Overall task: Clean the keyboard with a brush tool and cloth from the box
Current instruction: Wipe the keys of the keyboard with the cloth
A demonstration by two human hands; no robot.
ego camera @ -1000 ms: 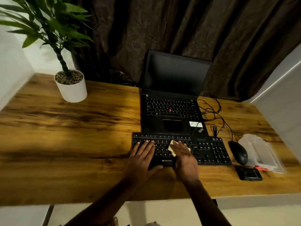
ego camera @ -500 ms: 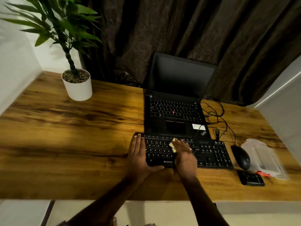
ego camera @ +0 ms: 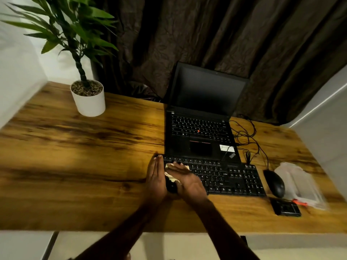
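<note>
A black keyboard [ego camera: 229, 177] lies on the wooden desk in front of the laptop. My right hand [ego camera: 185, 180] presses a pale cloth [ego camera: 170, 172] flat on the keyboard's left part, fingers pointing left. My left hand [ego camera: 155, 181] rests edge-on against the keyboard's left end, fingers straight and together, steadying it. The clear plastic box [ego camera: 300, 184] lies at the right, beside the mouse. A small black tool [ego camera: 286, 208] with a red-orange piece [ego camera: 300, 202] next to it sits in front of the box.
An open black laptop [ego camera: 201, 132] stands just behind the keyboard. Black cables [ego camera: 246, 136] coil to its right, leading to a black mouse [ego camera: 275, 182]. A potted plant in a white pot [ego camera: 88, 99] stands at the back left. Dark curtains hang behind the desk.
My right hand has slid the cloth leftward across the keys to the keyboard's left end. My left hand moved off the keys to the keyboard's left edge and turned on its side.
</note>
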